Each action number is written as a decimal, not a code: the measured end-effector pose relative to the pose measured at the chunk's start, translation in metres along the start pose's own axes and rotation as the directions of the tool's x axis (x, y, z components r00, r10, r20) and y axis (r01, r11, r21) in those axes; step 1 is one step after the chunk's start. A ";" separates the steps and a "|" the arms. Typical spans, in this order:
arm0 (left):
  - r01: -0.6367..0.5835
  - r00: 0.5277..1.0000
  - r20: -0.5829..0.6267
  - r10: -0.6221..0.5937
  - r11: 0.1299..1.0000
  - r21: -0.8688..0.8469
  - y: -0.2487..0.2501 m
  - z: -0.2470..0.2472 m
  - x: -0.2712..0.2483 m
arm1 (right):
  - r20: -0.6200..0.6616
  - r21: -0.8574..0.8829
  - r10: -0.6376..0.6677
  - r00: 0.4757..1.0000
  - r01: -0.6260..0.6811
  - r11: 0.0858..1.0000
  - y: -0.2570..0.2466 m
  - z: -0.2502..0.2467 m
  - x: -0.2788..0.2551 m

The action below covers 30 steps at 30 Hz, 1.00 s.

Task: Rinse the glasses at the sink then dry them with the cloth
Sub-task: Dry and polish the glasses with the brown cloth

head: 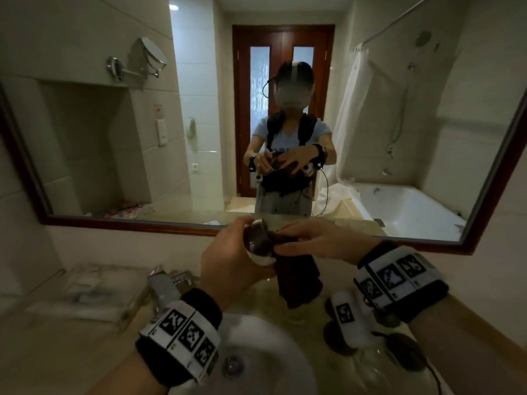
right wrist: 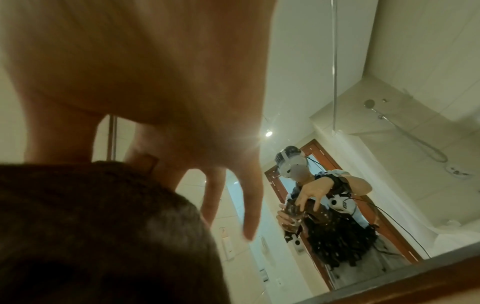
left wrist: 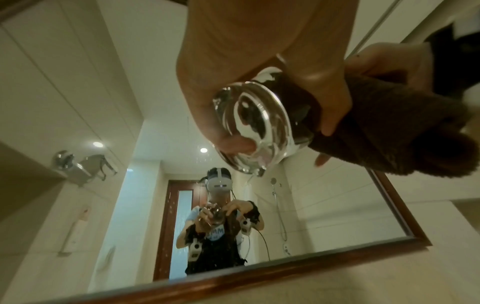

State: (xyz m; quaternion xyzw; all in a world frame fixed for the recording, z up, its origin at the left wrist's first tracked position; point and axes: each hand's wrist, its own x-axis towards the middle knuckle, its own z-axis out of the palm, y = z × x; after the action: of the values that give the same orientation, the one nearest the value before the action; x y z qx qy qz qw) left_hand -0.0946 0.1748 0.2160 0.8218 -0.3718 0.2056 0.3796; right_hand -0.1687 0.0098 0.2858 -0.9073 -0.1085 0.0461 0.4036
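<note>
Left hand [head: 228, 263]: fingers curled round a clear, smooth glass [head: 258, 242], held over the far rim of the white sink [head: 273, 354]. Glass tilted, thick round base toward the left. Right hand [head: 319, 240]: pinches a dark brown, fuzzy cloth [head: 299, 280] stuffed into the mouth, its tail hanging down. Left wrist view alone shows the base [left wrist: 255, 127]. Wood-framed mirror [head: 484, 178] behind.

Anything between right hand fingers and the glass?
Yes: the brown cloth lies between the right hand and the glass, clearest in the left wrist view.
</note>
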 end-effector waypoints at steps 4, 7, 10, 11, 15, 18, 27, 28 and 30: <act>0.069 0.992 0.092 -0.081 0.990 0.127 0.021 -0.023 -0.004 | 0.054 0.011 0.000 0.999 -0.001 1.000 -0.013 0.015 -0.001; -0.009 0.998 0.060 -0.004 0.978 0.208 0.029 -0.034 -0.013 | 0.101 -0.108 -0.077 0.992 0.088 0.990 -0.019 0.023 -0.004; -0.132 0.991 0.034 0.128 0.957 0.256 0.029 -0.039 -0.014 | -0.008 -0.157 -0.200 0.980 0.196 0.968 -0.014 0.032 -0.008; -0.186 0.982 0.034 0.183 0.945 0.271 0.030 -0.041 -0.013 | -0.079 -0.158 -0.241 0.967 0.226 0.961 -0.012 0.034 -0.010; -0.317 0.948 0.076 0.309 0.933 0.172 0.031 -0.046 -0.003 | -0.237 -0.260 -0.437 0.868 0.377 0.889 -0.007 0.032 -0.019; -0.245 0.957 0.131 0.258 0.963 -0.109 0.028 -0.049 0.014 | -0.248 -0.582 -0.548 0.799 0.329 0.744 -0.006 0.026 -0.021; 0.589 0.801 0.579 -0.152 0.033 -0.807 0.045 -0.032 0.046 | -0.305 -0.883 -0.666 0.681 0.060 0.465 0.017 0.024 -0.015; 0.575 0.808 0.561 -0.179 0.036 -0.817 0.048 -0.024 0.050 | -0.312 -0.878 -0.654 0.690 0.054 0.476 0.019 0.024 -0.013; 0.487 0.851 0.459 -0.255 0.057 -0.871 0.055 -0.012 0.059 | -0.371 -0.838 -0.635 0.678 0.049 0.543 0.023 0.023 -0.009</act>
State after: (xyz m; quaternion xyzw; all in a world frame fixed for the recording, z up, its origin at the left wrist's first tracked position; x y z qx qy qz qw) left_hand -0.1003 0.1334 0.2860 0.4656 -0.2222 -0.2608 0.8160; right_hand -0.1780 0.0089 0.2533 -0.9001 -0.1615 -0.4043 -0.0157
